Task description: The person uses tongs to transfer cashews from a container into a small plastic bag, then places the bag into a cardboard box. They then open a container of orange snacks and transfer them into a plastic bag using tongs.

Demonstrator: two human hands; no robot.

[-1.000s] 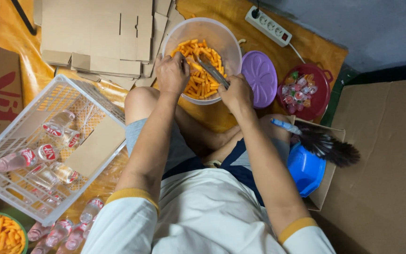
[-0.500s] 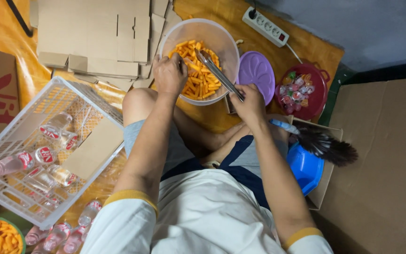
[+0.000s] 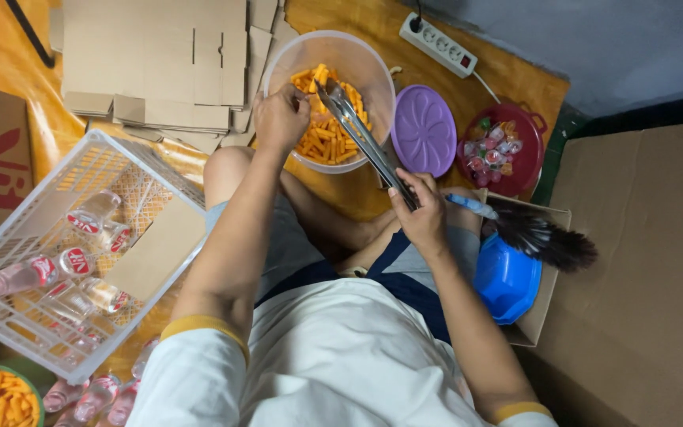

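A clear plastic bowl [image 3: 365,59] of orange snack sticks [image 3: 327,136] stands in front of my knees. My left hand [image 3: 280,119] rests on the bowl's near rim, fingers curled at the edge. My right hand [image 3: 420,212] is closed on the handle end of metal tongs [image 3: 361,134], whose tips reach up over the snack sticks inside the bowl. The tongs look nearly closed; whether they hold a stick is unclear.
A purple lid [image 3: 424,130] and a red pot of wrapped jelly cups [image 3: 496,150] lie right of the bowl. A white power strip [image 3: 438,44] sits behind. Flat cardboard [image 3: 152,59], a white crate with small bottles [image 3: 49,253], a blue container [image 3: 506,278] and a feather duster [image 3: 543,237] surround me.
My right hand has drawn back toward my lap, pulling the tongs so they slant further out of the bowl. My left hand stays at the bowl's rim.
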